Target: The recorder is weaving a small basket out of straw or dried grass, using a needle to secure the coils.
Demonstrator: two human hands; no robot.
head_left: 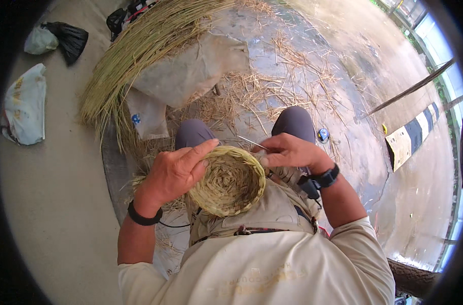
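A small round woven straw basket [230, 180] rests in my lap, its hollow facing up. My left hand [178, 170] grips its left rim, the thumb at the inner edge and the index finger stretched along the far side. At the right rim, my right hand [287, 151] pinches a thin, pale needle-like rod [250, 142], which points up and left past the far rim. The fingertips of this hand are close to the basket's edge; whether they touch it I cannot tell.
A large bundle of long straw [135, 56] lies at the far left, partly beside a grey cloth [190, 66]. Loose stalks [251, 94] litter the floor ahead. A blue tape measure [323, 135] sits right of my knee. Bags [27, 104] lie far left; a striped block [413, 136] stands right.
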